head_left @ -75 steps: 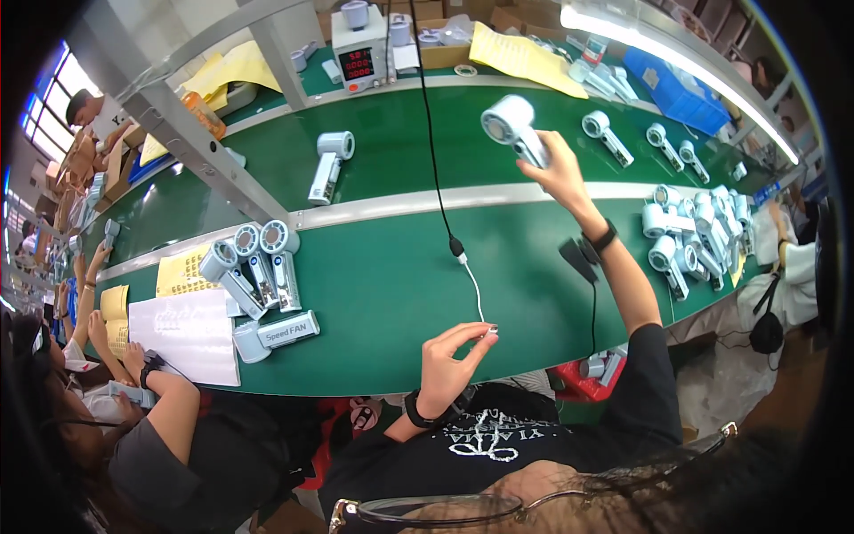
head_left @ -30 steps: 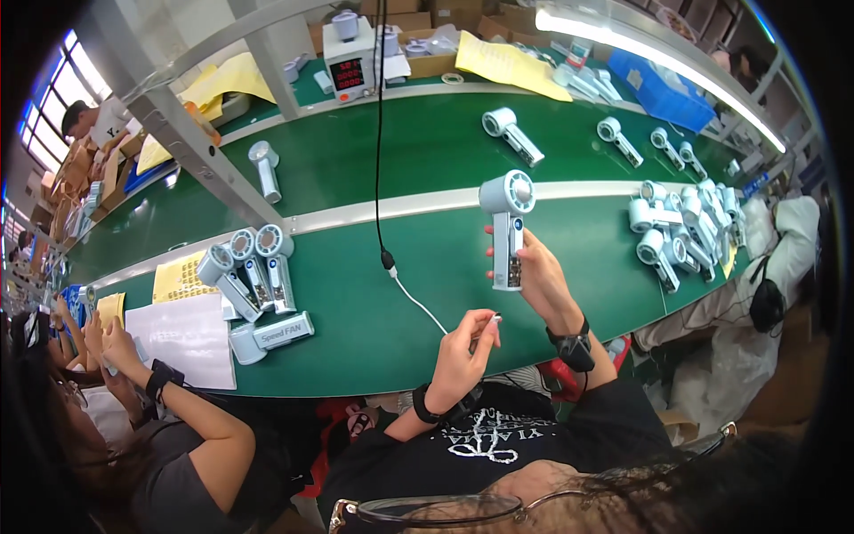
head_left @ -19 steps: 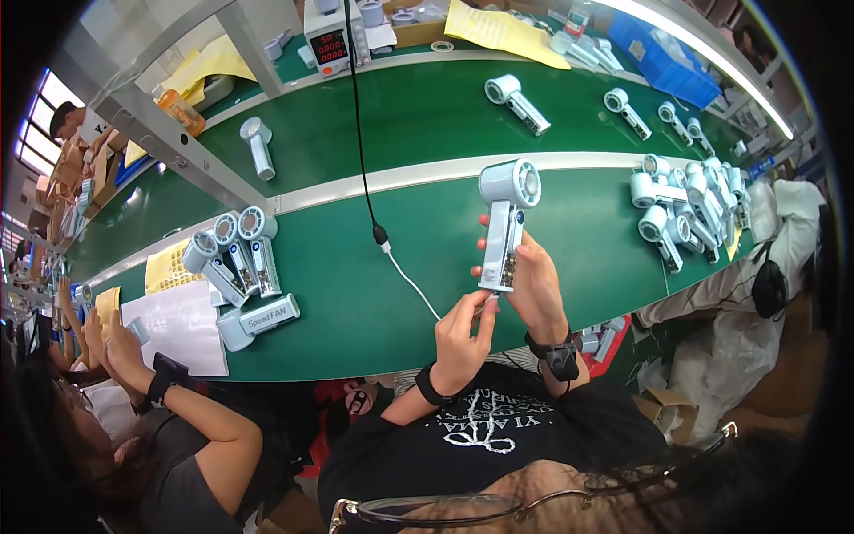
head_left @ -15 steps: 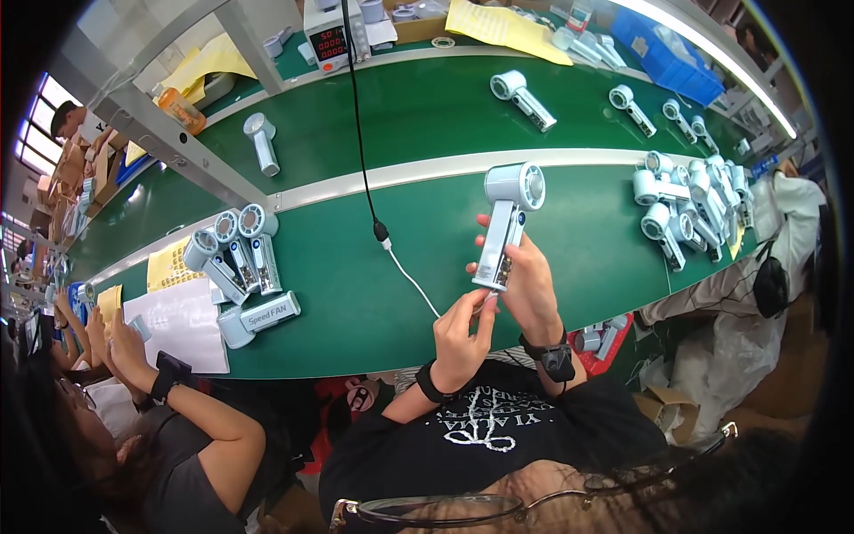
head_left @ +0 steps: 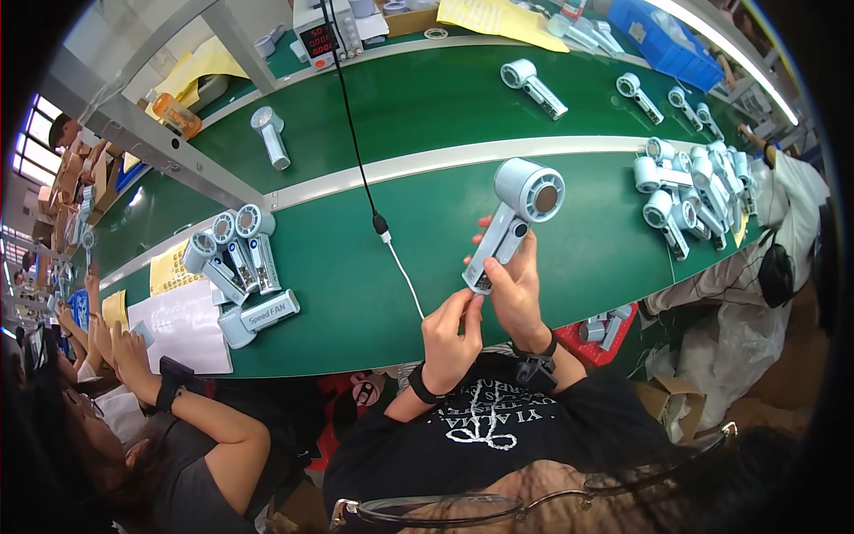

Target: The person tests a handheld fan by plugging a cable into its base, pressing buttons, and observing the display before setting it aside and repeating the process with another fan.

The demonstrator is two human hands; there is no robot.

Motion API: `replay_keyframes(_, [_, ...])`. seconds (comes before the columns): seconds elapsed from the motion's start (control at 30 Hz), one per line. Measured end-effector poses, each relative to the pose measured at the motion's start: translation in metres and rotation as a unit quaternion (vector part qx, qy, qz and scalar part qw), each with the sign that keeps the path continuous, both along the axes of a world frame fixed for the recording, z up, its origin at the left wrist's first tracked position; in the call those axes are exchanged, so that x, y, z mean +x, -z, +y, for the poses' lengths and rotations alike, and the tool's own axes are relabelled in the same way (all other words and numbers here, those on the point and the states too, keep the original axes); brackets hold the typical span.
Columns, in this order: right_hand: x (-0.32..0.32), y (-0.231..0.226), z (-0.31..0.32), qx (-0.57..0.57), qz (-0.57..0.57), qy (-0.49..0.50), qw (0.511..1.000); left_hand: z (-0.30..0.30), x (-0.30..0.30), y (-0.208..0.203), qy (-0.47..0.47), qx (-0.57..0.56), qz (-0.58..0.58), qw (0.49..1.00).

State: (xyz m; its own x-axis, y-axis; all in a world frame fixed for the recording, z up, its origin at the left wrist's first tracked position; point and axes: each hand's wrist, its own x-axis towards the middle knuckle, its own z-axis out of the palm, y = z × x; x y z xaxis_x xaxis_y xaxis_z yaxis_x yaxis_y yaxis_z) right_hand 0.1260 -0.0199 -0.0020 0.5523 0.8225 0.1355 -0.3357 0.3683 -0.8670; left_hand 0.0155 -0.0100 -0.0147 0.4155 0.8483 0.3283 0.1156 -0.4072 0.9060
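Note:
My right hand (head_left: 516, 298) is wrapped around the handle of a pale blue handheld fan (head_left: 530, 192). The fan tilts up to the right, with its round ringed head turned partly toward me and a dark button on the handle. At the handle's lower end my left hand (head_left: 452, 336) is closed in a pinch. A white cable (head_left: 405, 278) hangs from a black connector (head_left: 381, 224) and runs behind my left fingers. They grip its end at the fan's base; the plug itself is hidden.
Several fans stand grouped at left (head_left: 233, 254), beside white paper (head_left: 182, 325). A heap of fans (head_left: 698, 191) covers the right end. More lie on the green belt (head_left: 400, 116) beyond the metal rail. Under the table edge sits a red basket (head_left: 600, 354). A co-worker's arm (head_left: 213, 409) is at left.
The fan has turned in my right hand, so its round face and the handle's button now show more. Both hands have shifted slightly left, still at the fan.

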Motion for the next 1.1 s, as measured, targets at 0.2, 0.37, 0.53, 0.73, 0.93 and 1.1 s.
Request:
replay_keyframes(0.2, [-0.001,0.0,-0.003,0.004,-0.033,0.011,0.999,0.0,0.003,-0.004,0.01,-0.054,-0.029,0.998])
replay_keyframes(0.37, [0.0,-0.007,0.0,-0.004,-0.026,0.016,1.0,0.004,-0.001,-0.004,0.038,-0.154,-0.027,0.987])
replay_keyframes(0.53, [0.0,-0.009,0.002,-0.007,-0.028,0.023,0.999,0.008,0.0,0.0,0.056,-0.171,-0.058,0.982])
replay_keyframes(0.73, [0.002,-0.007,0.001,-0.019,-0.034,0.022,0.999,0.008,-0.002,0.006,0.069,-0.18,-0.053,0.98])
replay_keyframes(0.93, [0.002,-0.003,0.003,-0.036,-0.035,0.02,0.999,0.012,-0.002,0.009,0.071,-0.19,-0.042,0.978])
replay_keyframes(1.1, [0.003,-0.002,0.005,-0.036,-0.039,0.02,0.998,0.016,-0.003,0.007,0.077,-0.194,-0.028,0.978])
